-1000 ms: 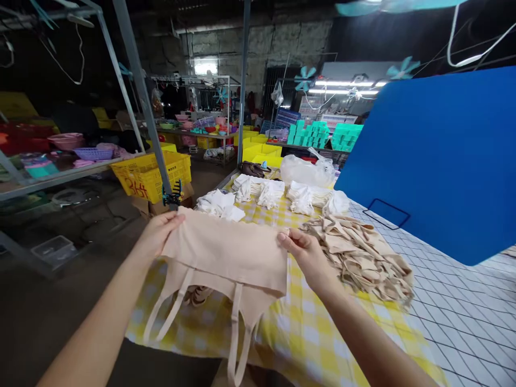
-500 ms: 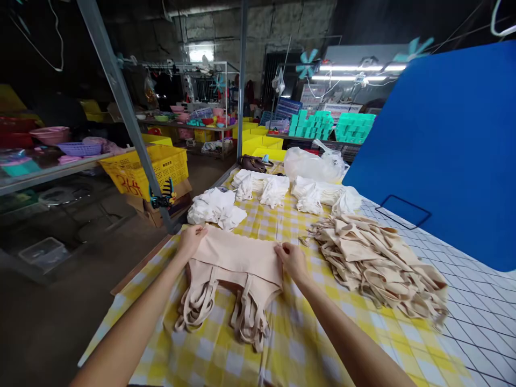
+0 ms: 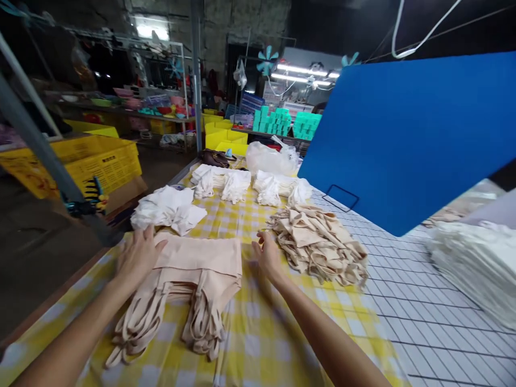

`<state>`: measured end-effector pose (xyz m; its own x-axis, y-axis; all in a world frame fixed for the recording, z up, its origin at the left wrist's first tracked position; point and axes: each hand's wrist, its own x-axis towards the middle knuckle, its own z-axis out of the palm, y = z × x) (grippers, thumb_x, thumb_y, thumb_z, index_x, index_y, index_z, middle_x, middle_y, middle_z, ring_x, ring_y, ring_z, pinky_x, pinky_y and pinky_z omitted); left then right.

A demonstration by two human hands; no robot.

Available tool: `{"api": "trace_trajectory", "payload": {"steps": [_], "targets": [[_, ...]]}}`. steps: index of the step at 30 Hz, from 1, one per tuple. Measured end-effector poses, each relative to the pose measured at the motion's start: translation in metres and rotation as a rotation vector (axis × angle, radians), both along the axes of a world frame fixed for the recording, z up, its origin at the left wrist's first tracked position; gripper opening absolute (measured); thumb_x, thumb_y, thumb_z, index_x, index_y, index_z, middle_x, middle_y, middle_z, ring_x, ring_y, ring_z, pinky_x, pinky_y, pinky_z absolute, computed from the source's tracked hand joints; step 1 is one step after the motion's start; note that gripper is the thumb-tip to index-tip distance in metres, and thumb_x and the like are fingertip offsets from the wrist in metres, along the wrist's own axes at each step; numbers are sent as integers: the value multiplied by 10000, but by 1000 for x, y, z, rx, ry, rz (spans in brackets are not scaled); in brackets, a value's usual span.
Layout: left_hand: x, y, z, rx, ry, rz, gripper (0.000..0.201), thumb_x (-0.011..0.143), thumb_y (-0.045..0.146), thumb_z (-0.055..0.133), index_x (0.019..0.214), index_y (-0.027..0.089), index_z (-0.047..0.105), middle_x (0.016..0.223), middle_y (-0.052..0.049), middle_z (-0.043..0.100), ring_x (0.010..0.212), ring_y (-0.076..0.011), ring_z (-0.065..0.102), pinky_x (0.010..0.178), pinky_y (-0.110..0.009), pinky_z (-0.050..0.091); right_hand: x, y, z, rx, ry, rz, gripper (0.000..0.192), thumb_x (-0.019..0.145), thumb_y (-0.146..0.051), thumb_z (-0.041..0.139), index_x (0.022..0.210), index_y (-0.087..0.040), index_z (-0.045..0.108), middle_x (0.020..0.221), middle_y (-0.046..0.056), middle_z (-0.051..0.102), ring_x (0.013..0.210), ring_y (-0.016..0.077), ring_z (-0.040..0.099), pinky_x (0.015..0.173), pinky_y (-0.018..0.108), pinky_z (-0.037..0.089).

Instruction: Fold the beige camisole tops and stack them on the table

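Observation:
A stack of folded beige strap tops (image 3: 193,269) lies on the yellow-checked tablecloth (image 3: 258,344), straps trailing toward me. My left hand (image 3: 137,255) rests flat on the stack's left edge, fingers spread. My right hand (image 3: 266,255) is open just to the right of the stack, between it and a loose heap of unfolded beige tops (image 3: 318,242), and holds nothing.
White folded garments (image 3: 167,208) and more white piles (image 3: 242,183) lie further back, with a clear plastic bag (image 3: 268,157). A blue board (image 3: 403,140) leans at the right above a white gridded surface (image 3: 423,317). Yellow crates (image 3: 97,161) and a metal post (image 3: 36,145) stand left.
Both hands laid the beige top flat onto the stack and let go of its corners. My right hand moved off to the right of the stack, toward the loose heap.

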<state>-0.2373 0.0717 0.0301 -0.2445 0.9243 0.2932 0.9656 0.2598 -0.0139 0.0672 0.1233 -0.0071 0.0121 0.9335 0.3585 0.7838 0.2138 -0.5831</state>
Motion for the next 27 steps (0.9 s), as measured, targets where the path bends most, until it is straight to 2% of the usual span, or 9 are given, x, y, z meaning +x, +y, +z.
{"api": "trace_trajectory", "payload": {"steps": [3, 5, 7, 10, 13, 16, 20, 23, 27], "targets": [[19, -8, 4, 80, -21, -145, 491, 820, 378, 398, 1218, 96, 457, 1097, -195, 552, 1002, -343, 523, 777, -433, 425, 58, 9, 17, 142, -63, -133, 262, 795, -196, 417, 1020, -160, 547, 1032, 143, 544, 972, 263, 484, 823, 387, 387], [39, -12, 2, 102, -109, -266, 469, 802, 352, 430, 1203, 115, 479, 1120, -172, 555, 1032, -323, 522, 821, -426, 429, 98, 17, 29, 226, -156, -330, 308, 805, -215, 420, 1076, -141, 543, 1071, 176, 519, 1015, 303, 447, 836, 441, 364], [66, -16, -2, 94, -209, -397, 450, 788, 326, 462, 1194, 132, 495, 1130, -150, 563, 1052, -296, 526, 874, -409, 426, 130, 24, 40, 196, -260, -475, 375, 803, -267, 461, 1151, -143, 527, 1133, 195, 494, 1043, 339, 424, 819, 478, 355], [117, -29, -9, 38, -350, -578, 439, 797, 304, 469, 1211, 161, 494, 1162, -123, 561, 1084, -260, 519, 947, -391, 405, 154, 36, 50, 131, -404, -364, 446, 777, -308, 531, 1208, -193, 513, 1263, 181, 442, 1113, 355, 387, 829, 488, 335], [168, -48, -10, -87, -444, -737, 465, 802, 294, 467, 1255, 188, 470, 1235, -112, 524, 1154, -263, 474, 991, -407, 387, 153, 46, 59, 136, -454, -122, 245, 776, -240, 519, 991, -204, 631, 1212, 130, 525, 1087, 309, 436, 834, 434, 326], [201, -69, -4, -217, -542, -877, 508, 752, 311, 542, 1254, 262, 482, 1219, -96, 534, 1141, -281, 481, 1000, -382, 388, 139, 42, 65, 129, -426, -28, 199, 795, -163, 436, 746, -174, 629, 883, 95, 647, 875, 240, 539, 773, 359, 347], [214, -80, 0, -360, -879, -880, 547, 764, 356, 515, 1299, 318, 409, 1278, -73, 496, 1144, -262, 485, 985, -343, 401, 122, 6, 59, 147, -412, 107, 237, 834, -150, 363, 776, -181, 591, 680, 31, 613, 656, 169, 529, 722, 290, 359], [219, -81, -6, -455, -1045, -738, 563, 746, 351, 503, 1290, 233, 417, 1202, -118, 535, 1032, -245, 553, 885, -329, 464, 123, -16, 53, 157, -432, 162, 214, 851, -188, 374, 785, -186, 577, 718, 52, 607, 713, 195, 533, 740, 305, 360], [234, -83, -13, -477, -1029, -732, 555, 751, 338, 503, 1274, 171, 426, 1159, -129, 549, 995, -218, 563, 865, -318, 472, 134, 1, 54, 195, -493, -24, 274, 815, -211, 452, 1062, -149, 553, 1069, 158, 564, 990, 289, 486, 799, 368, 363]]}}
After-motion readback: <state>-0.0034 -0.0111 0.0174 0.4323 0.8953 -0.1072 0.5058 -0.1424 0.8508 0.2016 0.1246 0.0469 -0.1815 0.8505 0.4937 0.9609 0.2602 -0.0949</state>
